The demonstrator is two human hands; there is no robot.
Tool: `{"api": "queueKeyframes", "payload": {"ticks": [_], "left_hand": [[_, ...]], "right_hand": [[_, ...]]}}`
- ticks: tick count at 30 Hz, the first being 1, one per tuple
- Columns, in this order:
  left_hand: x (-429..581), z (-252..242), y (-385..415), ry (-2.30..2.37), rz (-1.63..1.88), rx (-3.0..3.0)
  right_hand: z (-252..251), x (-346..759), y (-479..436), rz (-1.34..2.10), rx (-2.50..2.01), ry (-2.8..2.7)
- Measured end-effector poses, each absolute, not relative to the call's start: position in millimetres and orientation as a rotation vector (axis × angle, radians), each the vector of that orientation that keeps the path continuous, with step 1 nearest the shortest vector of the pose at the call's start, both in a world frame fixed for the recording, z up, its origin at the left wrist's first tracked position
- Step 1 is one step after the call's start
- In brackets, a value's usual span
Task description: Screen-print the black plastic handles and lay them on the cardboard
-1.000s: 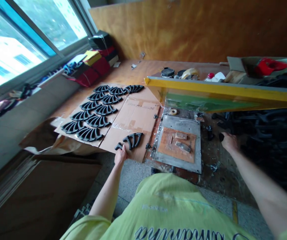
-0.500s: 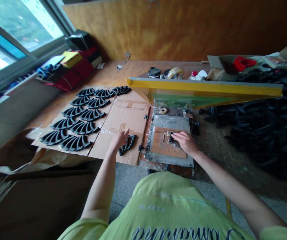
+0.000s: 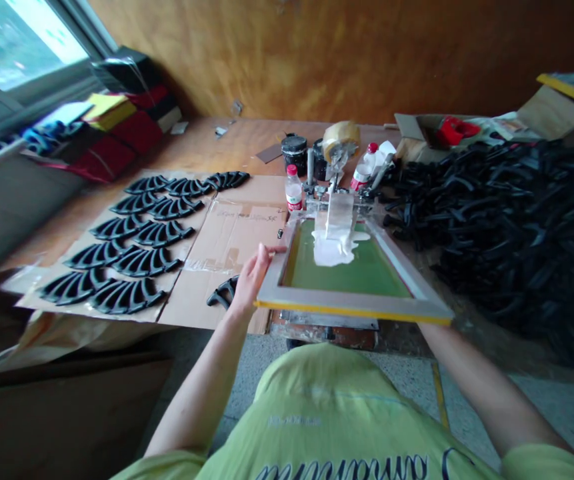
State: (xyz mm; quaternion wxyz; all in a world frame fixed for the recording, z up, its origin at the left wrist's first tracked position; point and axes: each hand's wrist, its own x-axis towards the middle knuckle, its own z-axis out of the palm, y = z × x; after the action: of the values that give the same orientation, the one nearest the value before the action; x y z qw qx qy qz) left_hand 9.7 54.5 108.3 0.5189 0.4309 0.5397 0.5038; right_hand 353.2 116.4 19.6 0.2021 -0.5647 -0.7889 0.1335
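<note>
My left hand (image 3: 251, 277) is at the left bar of a screen printing frame (image 3: 354, 305), with a finger lying over the bar and the other fingers curled at its edge. The frame slopes down toward me, and its green mesh (image 3: 307, 273) carries a pool of white ink (image 3: 334, 252) under a pale squeegee blade (image 3: 340, 215). The right forearm (image 3: 447, 347) runs beneath the frame, which hides my right hand and whatever it touches. Close to my left wrist, a curved black plastic part (image 3: 221, 292) lies on the cardboard (image 3: 234, 233), partly covered by the hand.
Rows of black curved parts (image 3: 147, 257) lie fanned out on the left. A big heap of black parts (image 3: 507, 240) fills the right side. Behind the frame stand red-capped bottles (image 3: 293, 190), a black tub (image 3: 294, 155) and a tape roll (image 3: 341, 137).
The frame has swung down from its raised position and now covers the metal plate and my right hand. My left hand has come to the frame's left bar. The view has shifted slightly.
</note>
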Motion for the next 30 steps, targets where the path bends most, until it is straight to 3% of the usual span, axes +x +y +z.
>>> {"api": "queueKeyframes", "payload": {"ticks": [4,8,13,19,26,30], "left_hand": [[3.7,35.6,24.8,1.39,0.972,0.921],[7.0,-9.3,25.0,1.473,0.894,0.922],[7.0,-12.2,27.4,1.539,0.819,1.002],[9.6,-11.9,25.9,1.539,0.875,0.95],[8.5,-24.9,25.1,1.469,0.926,0.912],[7.1,-30.0,24.2,1.444,0.943,0.882]], "right_hand": [[50.8,345.4,146.9,0.177,-1.575,-2.046],[64.6,284.2,157.3,0.071,-1.409,-2.345],[49.6,256.3,122.3,0.152,-1.41,-2.681],[51.3,281.5,85.8,0.194,-0.841,-2.9],[39.2,272.4,83.0,-0.017,-0.961,-2.76],[34.0,274.8,76.1,0.076,-0.831,-2.794]]}}
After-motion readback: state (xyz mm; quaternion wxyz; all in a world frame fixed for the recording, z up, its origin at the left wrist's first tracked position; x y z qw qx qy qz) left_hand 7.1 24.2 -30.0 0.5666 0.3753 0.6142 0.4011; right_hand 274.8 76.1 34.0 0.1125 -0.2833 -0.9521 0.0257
